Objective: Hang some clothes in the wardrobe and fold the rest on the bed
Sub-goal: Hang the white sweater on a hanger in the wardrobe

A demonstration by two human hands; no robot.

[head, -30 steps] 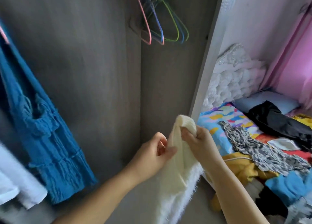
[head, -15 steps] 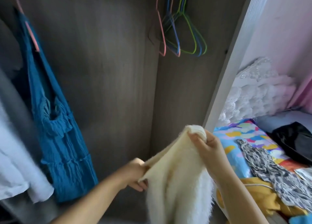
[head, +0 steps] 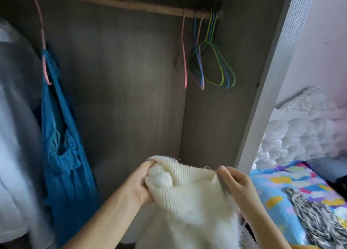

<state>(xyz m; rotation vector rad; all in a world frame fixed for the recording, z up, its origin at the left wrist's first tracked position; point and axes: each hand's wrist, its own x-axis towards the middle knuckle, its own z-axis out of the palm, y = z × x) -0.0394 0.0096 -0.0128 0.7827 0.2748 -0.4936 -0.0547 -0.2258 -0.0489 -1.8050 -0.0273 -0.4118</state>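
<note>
Cream fuzzy sweater (head: 189,207), ribbed edge uppermost, hangs limp before the wardrobe (head: 131,80), below empty hangers (head: 212,65).

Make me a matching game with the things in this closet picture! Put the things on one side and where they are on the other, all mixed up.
Things:
1. cream sweater
2. blue dress
3. empty hangers
4. bright bedsheet

Places:
A. hanging on a pink hanger, left side
B. bunched at the rail's right end
C. outside the wardrobe, far right
D. held in both hands

Pairs: 1-D, 2-A, 3-B, 4-C

Cream sweater (head: 189,207), blue dress (head: 65,155), pink, blue, green hangers (head: 208,65), multicoloured patchy bedsheet (head: 277,188).
</note>
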